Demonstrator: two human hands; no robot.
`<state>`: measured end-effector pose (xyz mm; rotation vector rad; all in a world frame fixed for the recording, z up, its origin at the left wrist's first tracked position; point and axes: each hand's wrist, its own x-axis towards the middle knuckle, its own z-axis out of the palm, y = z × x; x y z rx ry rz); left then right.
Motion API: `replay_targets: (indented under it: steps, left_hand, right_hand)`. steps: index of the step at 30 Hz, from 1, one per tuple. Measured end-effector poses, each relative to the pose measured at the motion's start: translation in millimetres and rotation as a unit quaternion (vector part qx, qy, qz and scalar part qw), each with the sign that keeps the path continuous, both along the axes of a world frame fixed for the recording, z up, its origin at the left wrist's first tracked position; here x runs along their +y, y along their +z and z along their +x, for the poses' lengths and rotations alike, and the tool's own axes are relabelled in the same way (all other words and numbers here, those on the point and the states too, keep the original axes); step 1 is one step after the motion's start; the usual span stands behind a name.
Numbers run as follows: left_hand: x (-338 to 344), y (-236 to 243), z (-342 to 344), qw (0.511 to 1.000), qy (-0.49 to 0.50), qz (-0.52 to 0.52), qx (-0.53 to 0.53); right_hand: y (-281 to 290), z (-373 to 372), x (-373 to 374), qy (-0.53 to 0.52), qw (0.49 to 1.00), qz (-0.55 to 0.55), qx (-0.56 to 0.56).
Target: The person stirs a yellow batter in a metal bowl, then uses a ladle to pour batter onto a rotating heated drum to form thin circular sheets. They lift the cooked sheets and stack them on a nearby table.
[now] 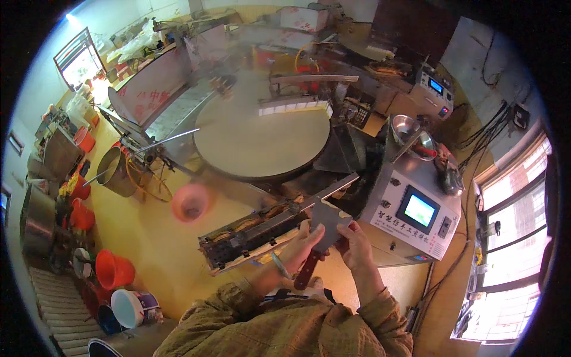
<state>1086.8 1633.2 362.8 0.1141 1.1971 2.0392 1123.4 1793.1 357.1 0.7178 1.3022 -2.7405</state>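
In front of my body I hold a scraper (324,223) with a wide grey metal blade and a dark red handle. The blade points away from me, and the handle hangs below toward my lap. My left hand (302,247) is closed round the scraper where blade and handle meet, its thumb on the blade. At the blade's right edge my right hand (357,244) pinches with bent fingers, partly hidden behind the metal. Pale residue shows along the blade's far edge. Beyond it lies a large round griddle (256,140) with a smooth pale surface.
A steel control box (386,229) with a lit screen stands close on my right, a metal bowl (407,128) on top. A long dark metal burner-like trough (250,238) lies front left. A pink bucket (191,202) and several red buckets (113,269) stand on the left floor.
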Motion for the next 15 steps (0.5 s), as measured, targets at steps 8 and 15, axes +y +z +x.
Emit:
replay_targets:
  steps: [8, 15]
  left_hand:
    - [-27.9, -11.9, 3.1, 0.972, -0.141, 0.137, -0.131]
    - [-70.4, -19.9, -101.5, 0.989, 0.045, -0.109, 0.093]
  right_hand:
    - [-12.2, -37.2, 16.6, 0.004, 1.000, 0.010, -0.014]
    - [-13.0, -69.2, 24.2, 0.031, 0.998, 0.011, -0.056]
